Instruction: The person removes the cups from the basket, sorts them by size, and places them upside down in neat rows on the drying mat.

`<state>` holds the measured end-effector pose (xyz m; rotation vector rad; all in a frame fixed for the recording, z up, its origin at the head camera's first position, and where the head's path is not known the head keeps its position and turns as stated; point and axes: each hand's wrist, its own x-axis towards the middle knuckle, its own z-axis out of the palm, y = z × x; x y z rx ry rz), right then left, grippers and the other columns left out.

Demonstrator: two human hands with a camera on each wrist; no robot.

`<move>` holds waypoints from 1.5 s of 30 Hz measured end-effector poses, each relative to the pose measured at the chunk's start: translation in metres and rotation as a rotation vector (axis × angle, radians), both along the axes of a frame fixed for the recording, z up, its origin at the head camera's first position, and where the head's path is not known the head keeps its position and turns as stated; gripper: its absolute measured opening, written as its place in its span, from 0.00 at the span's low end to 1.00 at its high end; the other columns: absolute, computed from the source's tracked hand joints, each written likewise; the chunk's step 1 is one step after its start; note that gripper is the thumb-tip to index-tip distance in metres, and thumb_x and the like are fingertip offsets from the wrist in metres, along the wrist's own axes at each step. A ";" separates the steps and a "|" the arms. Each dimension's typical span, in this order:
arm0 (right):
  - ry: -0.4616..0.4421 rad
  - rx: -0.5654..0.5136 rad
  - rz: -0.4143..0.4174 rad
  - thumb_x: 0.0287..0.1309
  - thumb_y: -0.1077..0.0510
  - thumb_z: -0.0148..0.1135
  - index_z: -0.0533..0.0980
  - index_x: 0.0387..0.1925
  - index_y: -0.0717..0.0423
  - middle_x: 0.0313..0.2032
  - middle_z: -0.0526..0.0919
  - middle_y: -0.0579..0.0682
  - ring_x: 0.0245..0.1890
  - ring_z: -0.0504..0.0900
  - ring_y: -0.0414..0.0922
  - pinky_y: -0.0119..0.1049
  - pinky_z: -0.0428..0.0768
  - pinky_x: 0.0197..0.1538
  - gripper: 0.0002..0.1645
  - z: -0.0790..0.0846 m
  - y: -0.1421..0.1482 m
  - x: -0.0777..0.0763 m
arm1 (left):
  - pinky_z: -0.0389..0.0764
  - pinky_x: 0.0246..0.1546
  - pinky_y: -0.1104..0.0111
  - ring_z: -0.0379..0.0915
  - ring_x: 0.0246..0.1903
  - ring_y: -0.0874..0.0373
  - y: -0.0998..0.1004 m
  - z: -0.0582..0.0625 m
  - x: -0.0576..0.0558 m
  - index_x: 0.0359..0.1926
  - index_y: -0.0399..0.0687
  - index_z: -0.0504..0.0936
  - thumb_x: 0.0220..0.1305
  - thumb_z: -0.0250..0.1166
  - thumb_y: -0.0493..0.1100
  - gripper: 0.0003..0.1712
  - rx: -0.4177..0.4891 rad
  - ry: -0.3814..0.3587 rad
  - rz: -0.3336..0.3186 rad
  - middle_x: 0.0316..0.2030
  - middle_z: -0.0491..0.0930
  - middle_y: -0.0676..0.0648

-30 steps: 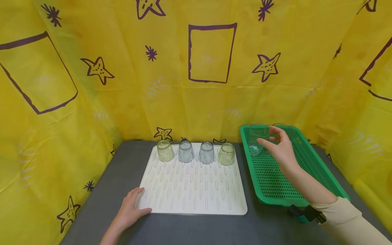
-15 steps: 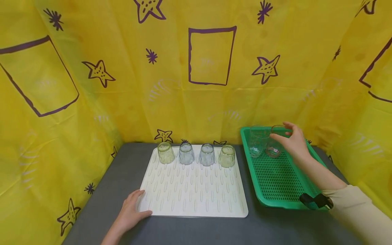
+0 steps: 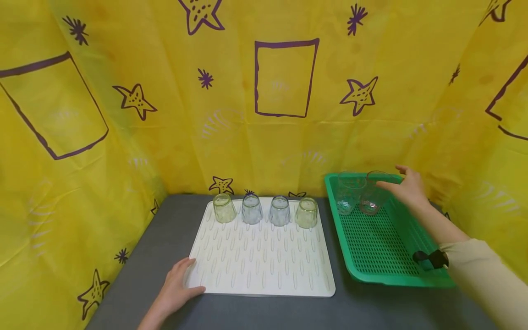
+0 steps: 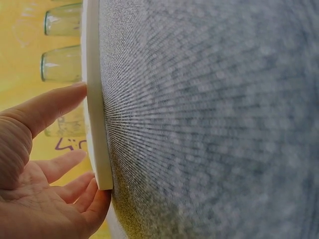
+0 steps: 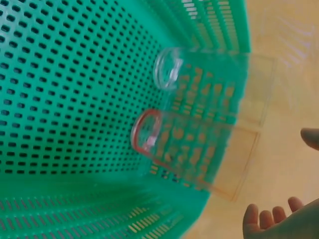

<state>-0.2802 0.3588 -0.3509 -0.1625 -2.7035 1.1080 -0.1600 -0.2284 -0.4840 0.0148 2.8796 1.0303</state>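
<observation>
My left hand (image 3: 175, 288) rests at the near left corner of a white ridged mat (image 3: 264, 256). In the left wrist view its thumb and fingertips touch the edge of the mat (image 4: 93, 99), with the fingers fairly straight. Over the far end of a green basket (image 3: 350, 256), my right hand (image 3: 406, 187) is spread, thumb and fingers apart. Just left of it stands a tall pink-tinted glass (image 3: 369, 206), upright in the basket beside a tall clear glass (image 3: 344, 201). The right wrist view shows a gap between the fingers and the pink-tinted glass (image 5: 199, 154).
Several short tumblers stand upside down along the mat's far edge: a green one (image 3: 224, 210), a blue one (image 3: 251, 211), another blue one (image 3: 280, 212) and another green one (image 3: 306, 214). A yellow patterned curtain (image 3: 284, 151) hangs behind the grey table (image 3: 264, 316).
My right hand has moved to the right, from beside the clear glass to past the pink-tinted one, uncovering it. My left hand stays at the mat's corner. Both tall glasses stay in the basket.
</observation>
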 end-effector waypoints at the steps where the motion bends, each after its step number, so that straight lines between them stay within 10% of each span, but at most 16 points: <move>1: -0.004 0.013 -0.002 0.61 0.45 0.65 0.48 0.71 0.75 0.67 0.51 0.78 0.64 0.52 0.75 0.69 0.60 0.59 0.54 -0.001 0.002 -0.002 | 0.62 0.58 0.40 0.57 0.61 0.31 0.000 0.000 0.000 0.63 0.29 0.68 0.43 0.80 0.45 0.48 -0.001 0.002 -0.001 0.63 0.61 0.27; 45: -0.205 -0.038 0.005 0.60 0.39 0.63 0.36 0.69 0.79 0.66 0.45 0.82 0.63 0.51 0.78 0.69 0.61 0.60 0.65 -0.036 0.016 -0.031 | 0.62 0.58 0.40 0.55 0.62 0.31 0.001 0.000 0.001 0.63 0.30 0.68 0.42 0.80 0.45 0.49 0.012 -0.001 0.017 0.65 0.61 0.28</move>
